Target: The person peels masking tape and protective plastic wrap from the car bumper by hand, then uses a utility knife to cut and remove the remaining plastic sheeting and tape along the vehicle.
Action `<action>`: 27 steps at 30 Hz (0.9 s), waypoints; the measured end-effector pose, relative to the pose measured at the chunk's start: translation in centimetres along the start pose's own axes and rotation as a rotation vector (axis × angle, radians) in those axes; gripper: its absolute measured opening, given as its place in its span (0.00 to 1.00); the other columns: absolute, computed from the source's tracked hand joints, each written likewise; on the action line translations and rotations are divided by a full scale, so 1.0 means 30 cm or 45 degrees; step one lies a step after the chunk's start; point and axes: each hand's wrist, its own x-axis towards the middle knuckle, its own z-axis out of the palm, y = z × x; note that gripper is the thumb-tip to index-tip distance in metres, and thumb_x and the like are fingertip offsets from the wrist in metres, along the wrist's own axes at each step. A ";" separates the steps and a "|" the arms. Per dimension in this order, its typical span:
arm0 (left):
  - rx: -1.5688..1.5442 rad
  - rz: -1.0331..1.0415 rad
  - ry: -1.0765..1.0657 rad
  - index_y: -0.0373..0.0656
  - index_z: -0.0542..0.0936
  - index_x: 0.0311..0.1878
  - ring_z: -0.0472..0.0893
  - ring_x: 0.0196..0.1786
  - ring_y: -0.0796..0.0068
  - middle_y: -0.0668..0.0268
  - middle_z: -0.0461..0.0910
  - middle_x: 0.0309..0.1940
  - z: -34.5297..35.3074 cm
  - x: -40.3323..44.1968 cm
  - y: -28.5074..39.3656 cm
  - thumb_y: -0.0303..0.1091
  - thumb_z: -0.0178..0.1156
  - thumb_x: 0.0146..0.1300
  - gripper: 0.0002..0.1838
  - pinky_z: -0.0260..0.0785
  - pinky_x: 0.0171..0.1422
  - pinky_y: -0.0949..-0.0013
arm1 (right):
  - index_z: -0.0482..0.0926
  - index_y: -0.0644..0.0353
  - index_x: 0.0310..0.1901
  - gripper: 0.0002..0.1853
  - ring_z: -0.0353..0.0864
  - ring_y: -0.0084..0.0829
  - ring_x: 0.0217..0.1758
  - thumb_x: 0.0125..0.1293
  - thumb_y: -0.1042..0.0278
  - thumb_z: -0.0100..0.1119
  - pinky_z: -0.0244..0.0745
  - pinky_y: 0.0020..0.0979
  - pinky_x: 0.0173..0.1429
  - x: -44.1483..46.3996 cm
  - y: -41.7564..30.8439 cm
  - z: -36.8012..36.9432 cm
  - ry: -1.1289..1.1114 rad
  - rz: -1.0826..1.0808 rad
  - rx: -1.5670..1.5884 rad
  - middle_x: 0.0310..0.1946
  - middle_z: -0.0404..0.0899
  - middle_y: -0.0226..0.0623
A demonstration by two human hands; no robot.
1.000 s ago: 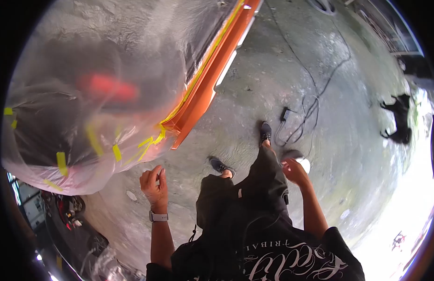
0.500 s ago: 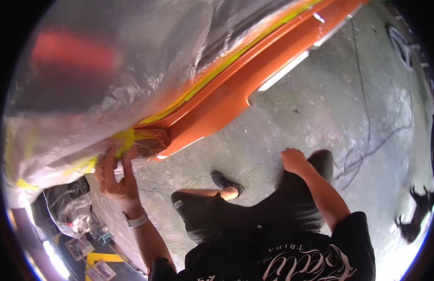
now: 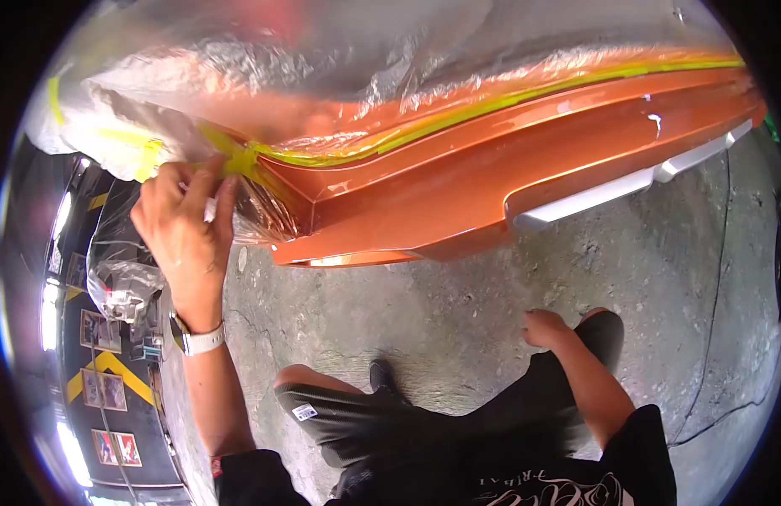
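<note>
Pretty sure we're in a vehicle paint workshop: there's a glossy orange moulded body panel (image 3: 424, 190) edged with bright yellow masking tape (image 3: 475, 115), crinkly clear plastic sheeting (image 3: 365, 63) draped right beside it, and a stained grey concrete floor (image 3: 458, 320) below us with a thin black cable (image 3: 718, 295) on it.

yellow tape (image 3: 244, 158): bright strip along the panel's upper edge, kinda overlapping near the left corner
plastic sheet (image 3: 340, 80): see-through, pretty crinkly, draped above the tape
orange panel (image 3: 424, 177): super glossy, long, exposed below the tape
</note>
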 end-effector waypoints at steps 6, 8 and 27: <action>0.137 0.155 -0.126 0.52 0.86 0.49 0.75 0.45 0.65 0.68 0.75 0.41 -0.003 0.042 0.025 0.38 0.71 0.58 0.15 0.63 0.50 0.60 | 0.85 0.65 0.45 0.18 0.85 0.55 0.51 0.60 0.59 0.59 0.78 0.51 0.55 0.010 -0.008 -0.068 -0.277 -0.020 -0.019 0.43 0.85 0.57; 0.136 0.179 -0.132 0.51 0.85 0.48 0.74 0.45 0.65 0.69 0.73 0.39 0.017 0.050 0.044 0.38 0.68 0.58 0.14 0.62 0.51 0.58 | 0.85 0.66 0.43 0.19 0.85 0.54 0.50 0.60 0.58 0.60 0.78 0.50 0.54 0.022 0.018 -0.021 -0.234 -0.029 0.038 0.42 0.85 0.57; 0.116 0.400 -0.283 0.44 0.77 0.38 0.75 0.49 0.61 0.65 0.74 0.40 0.110 0.115 -0.006 0.28 0.62 0.58 0.06 0.63 0.51 0.58 | 0.86 0.69 0.33 0.19 0.87 0.53 0.38 0.56 0.57 0.62 0.78 0.50 0.44 0.049 0.032 -0.048 -0.267 -0.103 0.108 0.31 0.84 0.57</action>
